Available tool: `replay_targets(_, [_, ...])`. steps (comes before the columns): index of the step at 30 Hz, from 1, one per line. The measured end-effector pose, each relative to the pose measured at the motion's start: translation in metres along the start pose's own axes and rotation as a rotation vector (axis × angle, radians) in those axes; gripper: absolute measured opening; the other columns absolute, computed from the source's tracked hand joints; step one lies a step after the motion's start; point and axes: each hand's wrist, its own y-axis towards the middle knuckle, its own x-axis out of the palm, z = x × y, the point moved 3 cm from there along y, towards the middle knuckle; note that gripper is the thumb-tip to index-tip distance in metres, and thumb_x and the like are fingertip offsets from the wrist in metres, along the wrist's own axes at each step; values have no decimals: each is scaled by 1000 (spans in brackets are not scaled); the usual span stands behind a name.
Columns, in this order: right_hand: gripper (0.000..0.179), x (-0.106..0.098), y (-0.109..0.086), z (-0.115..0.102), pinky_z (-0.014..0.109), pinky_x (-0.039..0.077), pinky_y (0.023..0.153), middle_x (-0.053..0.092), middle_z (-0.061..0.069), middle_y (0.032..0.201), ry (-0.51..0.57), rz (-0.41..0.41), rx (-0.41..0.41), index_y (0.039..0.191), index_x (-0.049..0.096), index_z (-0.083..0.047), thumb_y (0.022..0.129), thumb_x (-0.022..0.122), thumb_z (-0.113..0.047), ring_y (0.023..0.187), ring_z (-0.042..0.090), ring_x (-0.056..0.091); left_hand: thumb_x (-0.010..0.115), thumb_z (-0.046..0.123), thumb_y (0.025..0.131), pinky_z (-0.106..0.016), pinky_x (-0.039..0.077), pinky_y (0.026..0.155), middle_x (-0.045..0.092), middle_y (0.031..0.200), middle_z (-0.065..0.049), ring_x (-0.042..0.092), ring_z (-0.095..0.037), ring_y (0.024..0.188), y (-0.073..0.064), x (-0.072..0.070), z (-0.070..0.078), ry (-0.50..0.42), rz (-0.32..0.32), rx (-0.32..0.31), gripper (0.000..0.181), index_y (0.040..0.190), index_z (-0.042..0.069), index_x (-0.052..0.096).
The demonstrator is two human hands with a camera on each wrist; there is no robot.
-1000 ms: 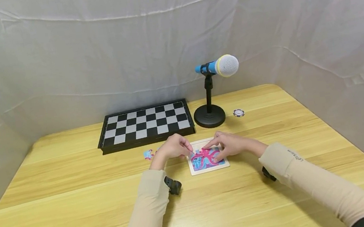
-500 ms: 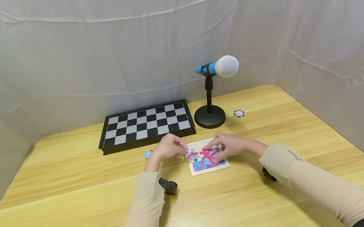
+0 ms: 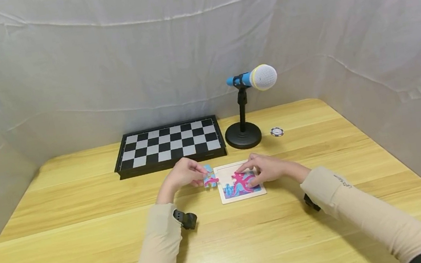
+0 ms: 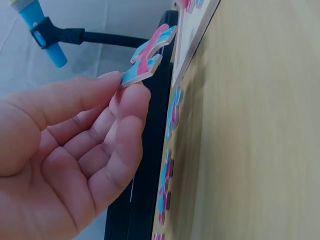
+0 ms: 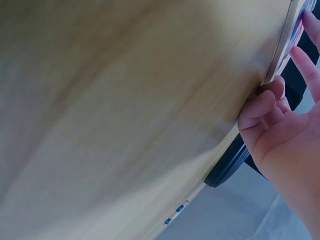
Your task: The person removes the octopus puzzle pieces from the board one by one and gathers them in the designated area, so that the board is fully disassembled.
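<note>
My left hand point(image 3: 183, 174) pinches a jigsaw piece point(image 4: 147, 59) between thumb and index finger, just left of the puzzle tray. Blue with a pink stripe, the piece is tilted above the table in the left wrist view. The pale wooden puzzle tray point(image 3: 222, 196) has bare wood along its top and upper left. Joined pieces with a pink octopus point(image 3: 241, 185) fill its lower and right parts. My right hand point(image 3: 266, 167) rests thumb and index finger on those pieces, its other fingers bent at the tray's right edge in the right wrist view.
Loose jigsaw pieces point(image 4: 164, 187) lie on the table left of the tray, partly hidden by my left hand in the head view. Behind stand a folding chessboard point(image 3: 169, 144) and a blue microphone point(image 3: 251, 78) on a black stand point(image 3: 243, 136). A poker chip point(image 3: 277, 131) lies right.
My left hand has moved left off the tray with the pinched piece, baring wood at the tray's upper left. My right hand has stayed in place.
</note>
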Motion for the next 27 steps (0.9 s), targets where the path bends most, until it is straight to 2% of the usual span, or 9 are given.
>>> replay_targets(7, [48, 0, 0, -1, 27, 35, 62, 44, 4, 89, 5, -3, 3, 120, 58, -15, 76, 70, -30, 70, 15, 41, 58, -5, 78, -34, 51, 59, 62, 70, -12, 58, -18, 56, -8, -12, -6, -45, 11, 8, 8, 84, -9, 62])
replay_targets(12, [48, -1, -1, -2, 27, 35, 62, 44, 4, 88, 5, -8, 0, 120, 58, -14, 76, 70, -30, 71, 16, 40, 59, -2, 80, -36, 51, 60, 63, 69, -11, 59, -19, 57, -15, -23, -12, -40, 24, 21, 9, 85, -10, 61])
replay_targets(19, [48, -1, 0, -3, 27, 34, 62, 43, 5, 88, 5, -11, 1, 120, 58, -14, 76, 70, -29, 71, 16, 40, 59, -2, 81, -36, 51, 61, 63, 68, -13, 60, -19, 58, -25, -37, -24, -43, 44, 4, 10, 86, -11, 61])
replay_targets(27, [48, -1, -1, -2, 26, 35, 62, 44, 4, 88, 1, -10, -1, 120, 58, -14, 76, 70, -29, 70, 15, 40, 58, -3, 82, -31, 50, 58, 63, 70, -12, 59, -17, 58, -34, -51, -38, -51, 66, -25, 12, 88, -12, 60])
